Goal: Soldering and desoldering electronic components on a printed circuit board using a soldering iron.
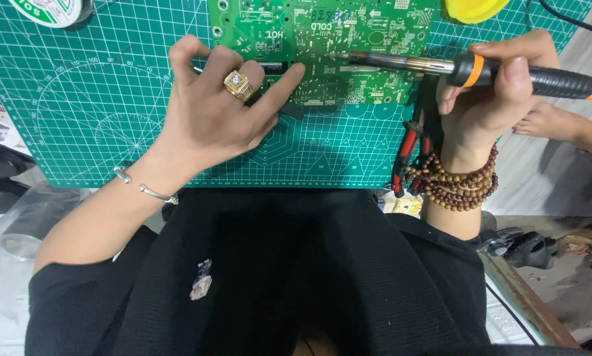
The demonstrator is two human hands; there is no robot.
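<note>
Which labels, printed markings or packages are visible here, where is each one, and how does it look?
Round label on a solder spool: top left corner, white with green print.
Circuit board: top centre on the mat, green with white markings, under the left hand and soldering iron held by the right hand.
Cutting mat: green, white grid and scale lines.
Small package: below the mat's right edge, yellowish, partly hidden.

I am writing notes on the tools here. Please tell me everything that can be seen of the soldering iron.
The soldering iron lies almost level, its tip pointing left. It has a black handle with orange bands and a dark metal barrel ending in a thin tip. The right hand grips the handle near the front orange band. The tip is over the green circuit board, near the left hand; whether it touches the board cannot be told.
</note>
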